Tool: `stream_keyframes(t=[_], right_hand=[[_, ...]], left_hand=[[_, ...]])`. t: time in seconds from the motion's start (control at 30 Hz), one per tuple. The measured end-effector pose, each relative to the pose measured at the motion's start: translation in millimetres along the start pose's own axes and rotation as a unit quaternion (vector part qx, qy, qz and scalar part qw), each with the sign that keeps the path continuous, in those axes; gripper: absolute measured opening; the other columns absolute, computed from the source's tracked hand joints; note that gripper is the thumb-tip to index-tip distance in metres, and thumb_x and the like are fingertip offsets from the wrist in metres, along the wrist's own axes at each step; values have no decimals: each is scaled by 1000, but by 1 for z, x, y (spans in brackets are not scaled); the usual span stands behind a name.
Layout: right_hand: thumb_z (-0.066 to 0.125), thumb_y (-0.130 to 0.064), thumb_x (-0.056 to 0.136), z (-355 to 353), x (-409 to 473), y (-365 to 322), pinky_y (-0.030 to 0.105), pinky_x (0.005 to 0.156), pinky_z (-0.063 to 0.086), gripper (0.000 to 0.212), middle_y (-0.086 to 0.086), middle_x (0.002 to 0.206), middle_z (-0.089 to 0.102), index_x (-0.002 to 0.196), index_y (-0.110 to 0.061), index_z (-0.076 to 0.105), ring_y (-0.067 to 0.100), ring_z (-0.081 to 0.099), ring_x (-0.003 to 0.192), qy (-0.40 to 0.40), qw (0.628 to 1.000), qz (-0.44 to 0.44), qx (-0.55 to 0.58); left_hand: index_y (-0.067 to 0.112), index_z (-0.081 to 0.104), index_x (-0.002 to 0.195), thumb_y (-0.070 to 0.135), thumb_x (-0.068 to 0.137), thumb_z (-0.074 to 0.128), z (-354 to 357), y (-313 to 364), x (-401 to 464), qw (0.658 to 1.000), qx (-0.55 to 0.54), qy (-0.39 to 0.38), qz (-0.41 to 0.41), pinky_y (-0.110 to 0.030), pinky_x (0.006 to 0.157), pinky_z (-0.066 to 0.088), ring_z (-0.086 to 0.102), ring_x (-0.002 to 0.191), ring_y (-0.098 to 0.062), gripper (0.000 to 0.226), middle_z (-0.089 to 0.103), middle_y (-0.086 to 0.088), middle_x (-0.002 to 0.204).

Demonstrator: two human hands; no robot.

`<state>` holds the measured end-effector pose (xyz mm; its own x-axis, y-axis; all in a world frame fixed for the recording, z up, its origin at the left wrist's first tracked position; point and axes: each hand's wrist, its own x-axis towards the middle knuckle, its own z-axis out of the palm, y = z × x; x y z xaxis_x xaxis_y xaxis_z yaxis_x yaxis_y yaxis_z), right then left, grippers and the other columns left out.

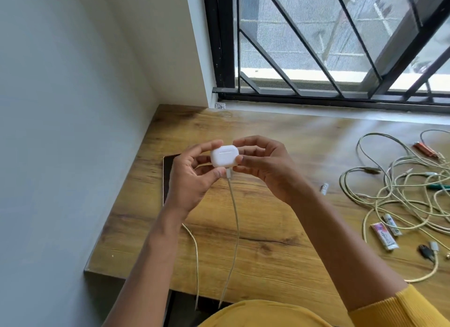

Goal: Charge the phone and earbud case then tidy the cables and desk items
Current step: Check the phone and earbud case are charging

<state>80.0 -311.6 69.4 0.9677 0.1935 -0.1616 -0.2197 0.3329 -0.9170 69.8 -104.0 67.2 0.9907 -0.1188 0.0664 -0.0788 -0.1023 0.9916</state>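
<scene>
I hold a white earbud case (224, 155) above the wooden desk (280, 229) between both hands. My left hand (192, 178) grips its left side, thumb near the plug. My right hand (265, 166) grips its right side with curled fingers. A white cable (234, 219) is plugged into the case's underside and hangs down over the desk's front edge. The phone (166, 178) lies flat by the left wall, mostly hidden behind my left hand. A second cable (195, 253) runs from the phone's near end off the desk.
A tangle of pale cables (399, 188) spreads over the right side of the desk. Near it lie an orange item (426, 149), two small tubes (387, 231), a black clip (425, 251) and a small white piece (324, 188). A barred window (341, 42) stands behind.
</scene>
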Motion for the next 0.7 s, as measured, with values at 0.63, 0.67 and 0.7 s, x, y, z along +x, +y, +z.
stream_keyframes(t=[0.63,0.67,0.7], right_hand=[[82,8,76,14,63,79,49,79,64,46,8,96,75,117,-10,74,24,76,86,124,940,4,-318],[85,5,75,14,64,81,48,80,64,46,6,96,75,116,-11,74,22,76,86,123,938,6,-323],[87,2,75,15,65,84,47,81,63,46,5,96,75,116,-12,74,21,75,86,121,937,7,-327]], left_hand=[[20,70,136,-1,84,85,3,-75,37,952,282,85,-90,-27,87,63,73,96,-9,58,71,-1,126],[18,70,136,-2,84,84,3,-78,38,949,291,81,-91,-34,92,62,72,101,-13,57,71,-3,127],[17,70,136,-1,84,84,3,-81,39,946,300,76,-94,-39,97,60,71,108,-17,57,71,-4,128]])
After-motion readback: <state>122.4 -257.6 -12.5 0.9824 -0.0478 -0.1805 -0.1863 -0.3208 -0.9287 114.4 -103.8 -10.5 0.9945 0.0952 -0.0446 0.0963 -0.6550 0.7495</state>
